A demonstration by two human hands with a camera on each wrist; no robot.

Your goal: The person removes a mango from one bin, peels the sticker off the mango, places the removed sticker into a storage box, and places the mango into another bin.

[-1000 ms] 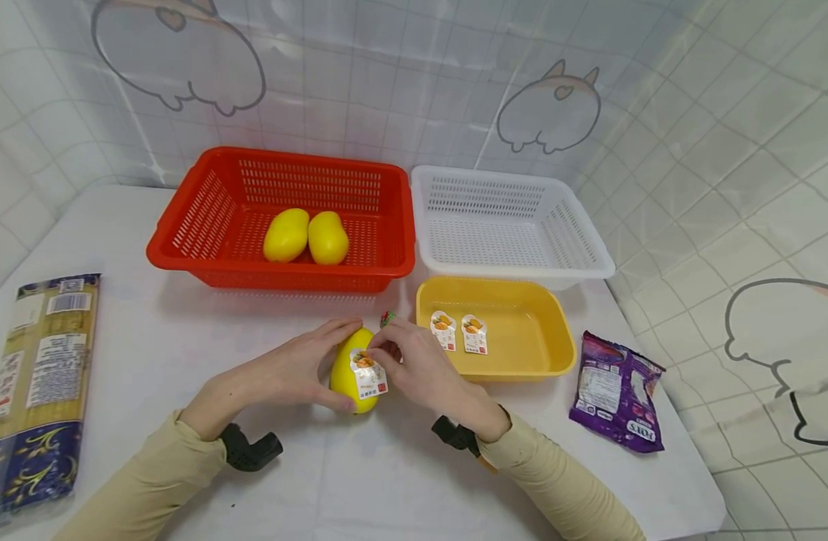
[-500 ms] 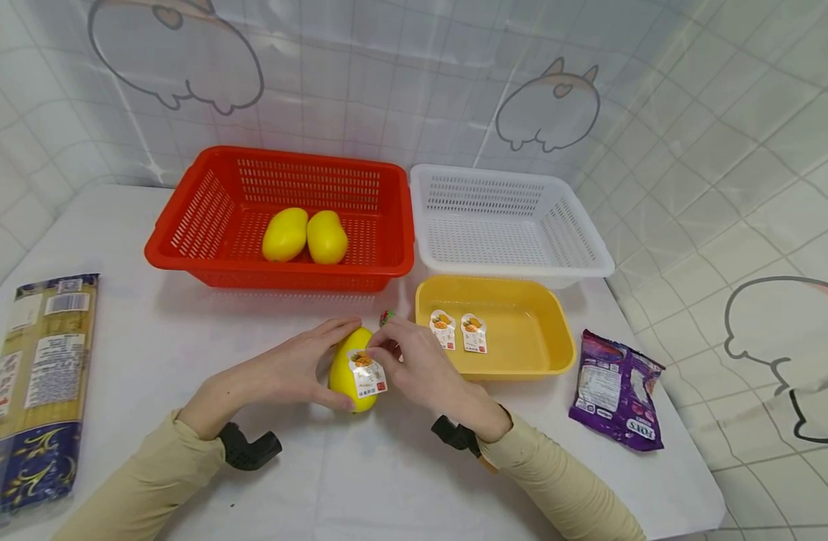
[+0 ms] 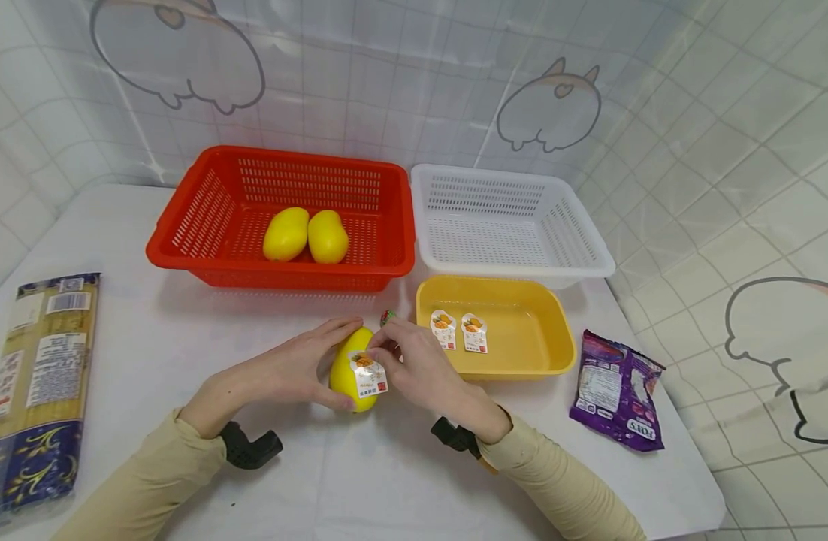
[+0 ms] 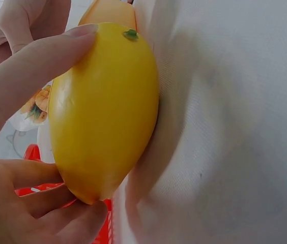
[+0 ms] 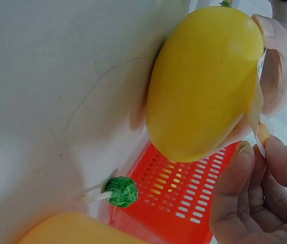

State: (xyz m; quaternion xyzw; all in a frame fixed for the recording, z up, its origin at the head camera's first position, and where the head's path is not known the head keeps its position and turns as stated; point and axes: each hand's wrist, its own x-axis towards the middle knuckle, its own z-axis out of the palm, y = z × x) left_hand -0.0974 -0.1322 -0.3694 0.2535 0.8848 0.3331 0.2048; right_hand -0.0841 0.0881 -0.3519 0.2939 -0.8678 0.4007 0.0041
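A yellow mango (image 3: 342,372) rests on the white tabletop, gripped between the thumb and fingers of my left hand (image 3: 288,370). The left wrist view shows the thumb near the mango's green stem spot and the other fingers around its far end. My right hand (image 3: 421,361) pinches the upper edge of a white mango-picture sticker (image 3: 370,383). That sticker lies over the mango's upper side; in the right wrist view its pinched edge stands away from the skin. A lollipop (image 5: 122,191) in a green wrapper lies just beyond the right hand, mostly hidden in the head view.
A red basket (image 3: 292,279) with two mangoes (image 3: 306,237) stands behind. Beside it is a white basket (image 3: 515,268). A yellow tray (image 3: 522,342) with two stickers (image 3: 458,332) sits right of my hand. Noodle pack (image 3: 42,383) lies left, purple snack bag (image 3: 617,391) right.
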